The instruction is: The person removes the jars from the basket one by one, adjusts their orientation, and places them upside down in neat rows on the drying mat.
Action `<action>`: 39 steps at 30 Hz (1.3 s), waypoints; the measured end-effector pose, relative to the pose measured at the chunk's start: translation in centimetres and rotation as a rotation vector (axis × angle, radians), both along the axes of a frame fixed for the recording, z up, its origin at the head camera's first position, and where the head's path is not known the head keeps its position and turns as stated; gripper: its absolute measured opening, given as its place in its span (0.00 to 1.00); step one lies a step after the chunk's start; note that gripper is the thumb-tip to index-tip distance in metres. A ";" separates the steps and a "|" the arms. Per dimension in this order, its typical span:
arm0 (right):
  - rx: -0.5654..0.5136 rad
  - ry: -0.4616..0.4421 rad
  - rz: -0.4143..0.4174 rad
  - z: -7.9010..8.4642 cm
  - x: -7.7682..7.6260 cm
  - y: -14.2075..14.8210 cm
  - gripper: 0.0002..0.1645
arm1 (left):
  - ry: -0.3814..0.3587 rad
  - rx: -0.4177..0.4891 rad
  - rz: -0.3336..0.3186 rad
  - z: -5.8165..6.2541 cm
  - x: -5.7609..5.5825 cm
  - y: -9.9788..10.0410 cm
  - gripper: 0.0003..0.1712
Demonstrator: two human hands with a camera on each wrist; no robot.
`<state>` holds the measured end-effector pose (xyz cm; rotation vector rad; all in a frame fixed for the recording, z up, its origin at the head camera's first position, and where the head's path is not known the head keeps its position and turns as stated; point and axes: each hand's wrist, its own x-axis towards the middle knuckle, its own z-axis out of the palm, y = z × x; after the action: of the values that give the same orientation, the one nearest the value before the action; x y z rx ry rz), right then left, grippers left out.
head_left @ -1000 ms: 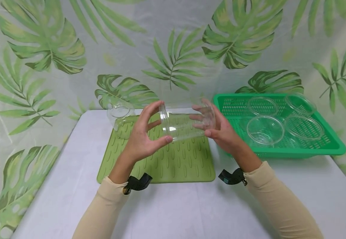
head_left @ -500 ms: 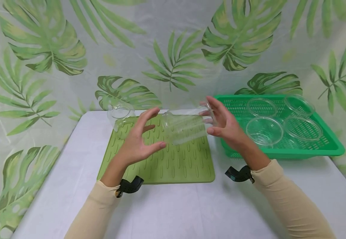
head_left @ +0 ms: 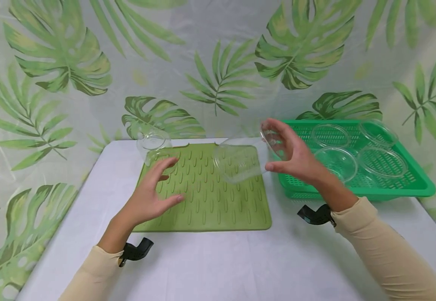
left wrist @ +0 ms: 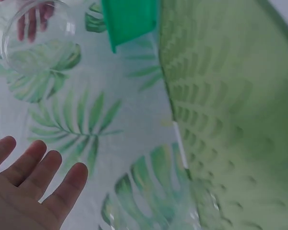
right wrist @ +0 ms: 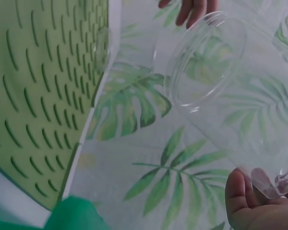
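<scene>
My right hand (head_left: 297, 156) grips a clear, see-through jar (head_left: 236, 165) by its base end. Tilted on its side, the jar hangs above the green ridged mat (head_left: 202, 209), its round mouth facing left. In the right wrist view, the ringed rim of the jar (right wrist: 201, 67) shows at the upper middle, with fingers around the other end. My left hand (head_left: 146, 200) is away from the jar, over the left part of the mat, fingers spread and nothing between them. The left wrist view also shows this hand (left wrist: 29, 187) holding nothing.
Another clear jar (head_left: 154, 144) stands at the mat's back left corner, behind my left hand. On the right sits a green slotted basket (head_left: 360, 193) with several clear jars (head_left: 334, 165) in it. A leaf-printed cloth (head_left: 218, 83) hangs behind the white table (head_left: 221, 267).
My left hand has let go of the jar and drawn back left and toward me. The right hand has carried the jar a little to the right.
</scene>
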<state>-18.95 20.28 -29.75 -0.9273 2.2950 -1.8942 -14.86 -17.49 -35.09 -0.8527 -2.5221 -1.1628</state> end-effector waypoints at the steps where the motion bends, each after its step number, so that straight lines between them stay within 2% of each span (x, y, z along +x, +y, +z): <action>1: 0.038 0.019 -0.011 0.2 0.0 0.1 0.56 | -0.009 -0.019 0.012 -0.2 0.2 -0.4 0.52; 7: 0.231 0.129 -0.069 1.1 0.2 0.7 0.58 | -0.038 -0.162 0.095 -1.3 1.1 -3.2 0.52; 11: 0.296 0.165 -0.076 1.5 0.5 1.2 0.60 | -0.038 -0.278 0.146 -2.2 1.3 -5.3 0.50; 15: 0.365 0.177 -0.103 1.8 0.9 1.9 0.62 | -0.055 -0.343 0.185 -2.8 1.6 -7.1 0.46; 22: 0.450 0.176 -0.147 2.5 1.5 2.8 0.63 | -0.004 -0.437 0.205 -3.7 1.0 -9.1 0.41; 30: 0.509 0.210 -0.138 3.3 1.7 3.2 0.65 | -0.087 -0.544 0.211 -5.1 0.8 -10.3 0.42; 39: 0.550 0.204 -0.108 4.0 1.2 3.4 0.67 | -0.230 -0.545 0.170 -6.2 1.2 -9.7 0.45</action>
<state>-17.71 23.64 -25.78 -0.9598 2.8062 -1.1167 -13.62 -27.21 -41.34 -0.6155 -3.0944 -0.5469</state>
